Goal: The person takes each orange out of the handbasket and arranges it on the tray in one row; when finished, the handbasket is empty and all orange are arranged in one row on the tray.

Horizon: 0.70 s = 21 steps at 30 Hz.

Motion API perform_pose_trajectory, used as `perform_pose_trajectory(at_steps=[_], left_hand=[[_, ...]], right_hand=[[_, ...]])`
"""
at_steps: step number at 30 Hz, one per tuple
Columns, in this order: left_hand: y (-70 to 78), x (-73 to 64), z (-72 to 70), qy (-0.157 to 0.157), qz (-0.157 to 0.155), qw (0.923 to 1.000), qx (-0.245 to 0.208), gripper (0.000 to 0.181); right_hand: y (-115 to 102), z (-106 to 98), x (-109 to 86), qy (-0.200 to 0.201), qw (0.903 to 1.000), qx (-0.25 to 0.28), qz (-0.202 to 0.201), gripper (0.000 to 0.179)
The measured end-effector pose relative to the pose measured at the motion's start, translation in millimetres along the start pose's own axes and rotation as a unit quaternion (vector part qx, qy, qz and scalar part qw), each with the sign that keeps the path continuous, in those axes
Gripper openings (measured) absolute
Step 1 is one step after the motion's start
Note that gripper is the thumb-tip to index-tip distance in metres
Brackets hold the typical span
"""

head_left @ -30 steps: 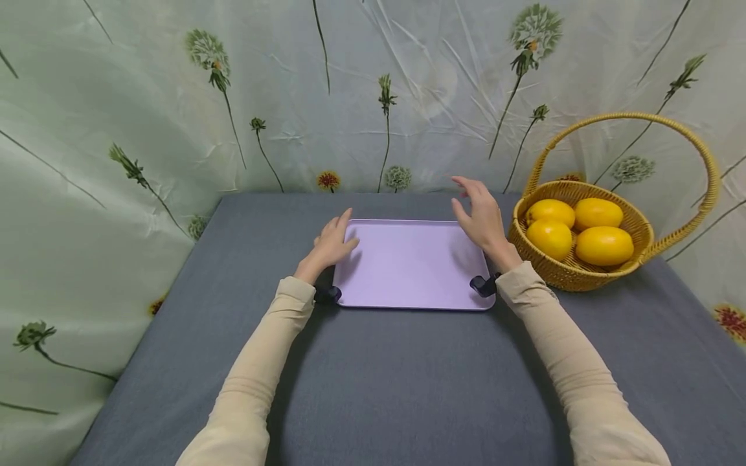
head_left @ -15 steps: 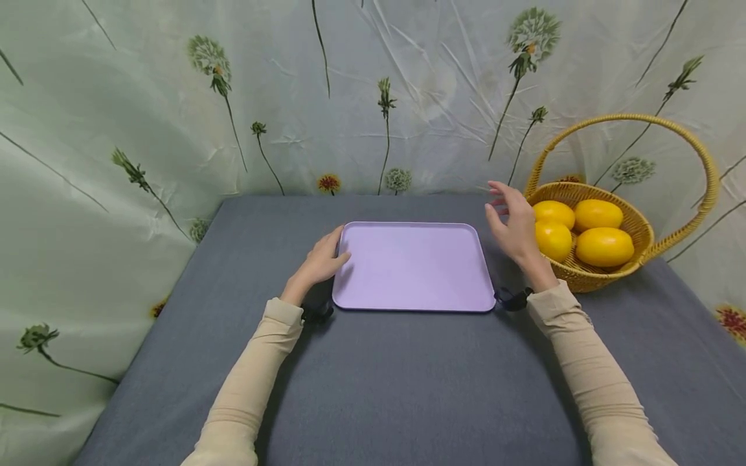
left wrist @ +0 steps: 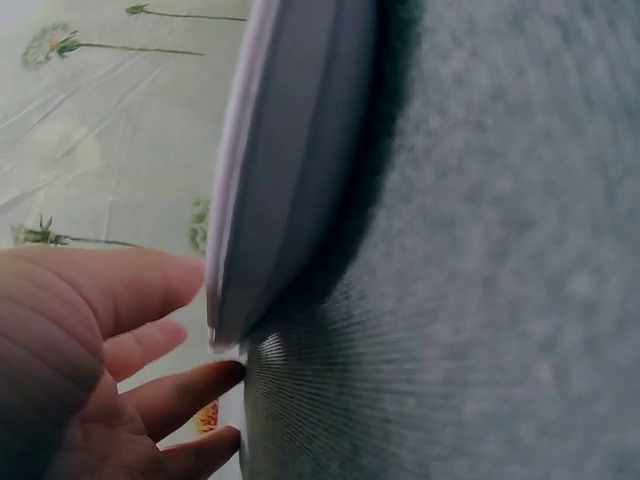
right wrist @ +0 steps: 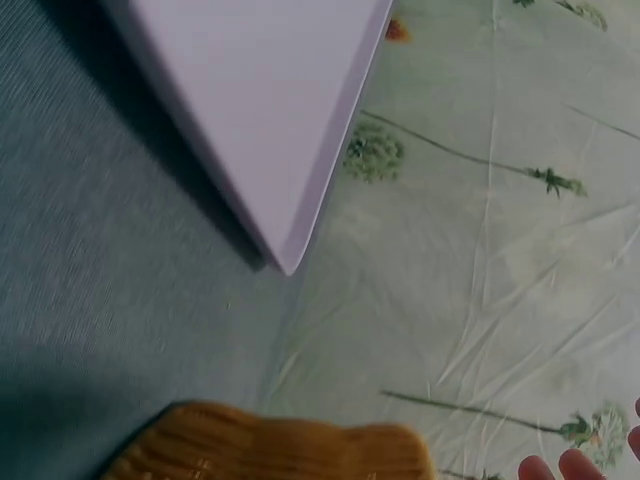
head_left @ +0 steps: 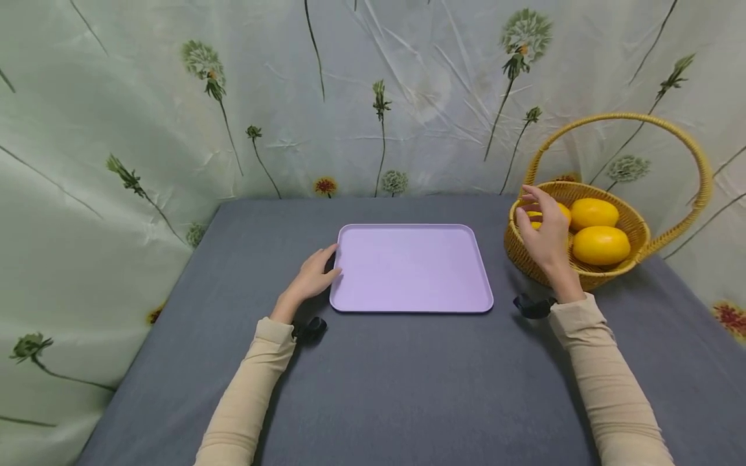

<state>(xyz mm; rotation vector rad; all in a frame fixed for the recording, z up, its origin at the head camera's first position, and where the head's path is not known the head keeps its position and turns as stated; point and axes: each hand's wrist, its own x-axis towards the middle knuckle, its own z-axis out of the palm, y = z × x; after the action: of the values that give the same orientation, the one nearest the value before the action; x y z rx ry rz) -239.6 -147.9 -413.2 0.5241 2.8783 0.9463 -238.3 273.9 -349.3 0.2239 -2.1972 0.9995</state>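
Note:
A lilac rectangular tray (head_left: pixel 414 268) lies flat on the grey cloth. My left hand (head_left: pixel 311 275) is at its left edge, fingers extended and thumb by the rim. In the left wrist view the thumb of the left hand (left wrist: pixel 60 350) overlaps the tray's rim (left wrist: pixel 225 200); I cannot tell whether they touch. My right hand (head_left: pixel 549 236) hovers over the left side of a wicker basket (head_left: pixel 644 236), fingers loosely bent and holding nothing. Inside are several smooth yellow fruits (head_left: pixel 601 245), lemon-like or mango-like, some partly hidden behind that hand. In the right wrist view only fingertips (right wrist: pixel 580 465) show.
The basket's tall arched handle (head_left: pixel 618 117) rises above the fruit. Grey cloth (head_left: pixel 419 382) covers the table, and a curtain with dandelion prints (head_left: pixel 443 129) hangs behind and to the left. Each wrist wears a black camera mount (head_left: pixel 533 306).
My right hand has moved right, from above the tray to over the basket, and covers some fruit. The left hand has drawn slightly left and nearer along the tray's edge.

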Motion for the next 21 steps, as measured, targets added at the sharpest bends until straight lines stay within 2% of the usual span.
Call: perform_pose_trajectory(at_steps=[11,21], left_hand=[[-11.9,-8.9,4.6,-0.006,-0.002,1.0,-0.007,0.049],[-15.5,-7.5,5.2,0.004,-0.002,0.9997,-0.022,0.049]], right_hand=[[14.9,-19.6,-11.0,0.014,0.9971,-0.006,0.075,0.04],[28.1,-37.5,-8.1,0.01,0.9913,-0.061,0.116,0.042]])
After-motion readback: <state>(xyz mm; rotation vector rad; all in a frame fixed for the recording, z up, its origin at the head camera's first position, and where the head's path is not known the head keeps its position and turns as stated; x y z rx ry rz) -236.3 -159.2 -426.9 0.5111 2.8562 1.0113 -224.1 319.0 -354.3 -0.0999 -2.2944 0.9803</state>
